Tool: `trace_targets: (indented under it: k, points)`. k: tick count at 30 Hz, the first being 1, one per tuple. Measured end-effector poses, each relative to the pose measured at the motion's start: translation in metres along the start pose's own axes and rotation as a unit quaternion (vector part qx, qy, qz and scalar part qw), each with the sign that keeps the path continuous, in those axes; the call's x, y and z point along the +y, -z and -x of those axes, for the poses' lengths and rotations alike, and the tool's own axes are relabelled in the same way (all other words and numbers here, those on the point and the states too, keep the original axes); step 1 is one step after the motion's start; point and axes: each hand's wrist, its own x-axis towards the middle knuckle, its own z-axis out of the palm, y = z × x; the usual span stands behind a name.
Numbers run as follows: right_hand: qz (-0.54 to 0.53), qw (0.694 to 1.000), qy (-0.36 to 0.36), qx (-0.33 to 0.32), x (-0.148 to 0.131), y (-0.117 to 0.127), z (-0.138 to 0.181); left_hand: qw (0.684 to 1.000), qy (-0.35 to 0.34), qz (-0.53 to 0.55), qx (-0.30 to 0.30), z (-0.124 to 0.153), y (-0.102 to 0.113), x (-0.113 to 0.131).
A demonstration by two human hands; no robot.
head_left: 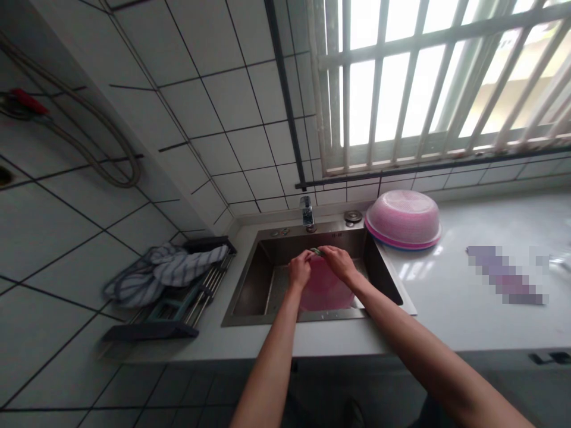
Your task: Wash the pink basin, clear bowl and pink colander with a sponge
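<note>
White tiles with dark joints [236,98] line the room I am looking into, and pale bars [382,83] stand across the bright window above the back edge of a white surface [446,321]. A steel sink [250,321] is let into that surface, with a faucet [307,211] at the middle of its back edge and a round metal strainer [353,217] near its back right corner. Inside, against the sink's front edge, I see a pink basin [325,288]. Over the basin my left hand [300,270] and right hand [338,261] nearly meet, each pinching one end of a small green piece [316,252]; it looks twisted, though at this size I can't say what it is. Just beyond the sink's right edge, toward the back edge of the surface, sits an upturned pink bowl [404,217] with a blue rim showing beneath it. At the surface's left end I have a dish rack [209,294] with a striped cloth [165,273] bunched on it, and a hose [107,172] loops along the wall above.
</note>
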Motion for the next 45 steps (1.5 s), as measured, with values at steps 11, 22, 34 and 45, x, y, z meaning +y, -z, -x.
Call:
trace_targets:
  k: [11,22,34,45]
  points:
    - [-0.033,0.964,-0.257,0.061,0.051,0.016,0.002,0.979,0.099,0.057,0.168,-0.009,0.012,-0.017]
    - [0.02,0.999,-0.011,-0.024,0.004,0.004,-0.005,1.0,0.004,-0.019,-0.002,-0.003,0.003,-0.001]
    - [-0.025,0.973,-0.23,-0.016,0.047,0.007,0.004,0.99,0.107,-0.019,0.092,-0.004,0.022,-0.013]
    - [0.013,0.99,-0.143,0.01,0.029,0.017,0.001,0.996,0.061,-0.059,0.032,-0.005,0.02,-0.004]
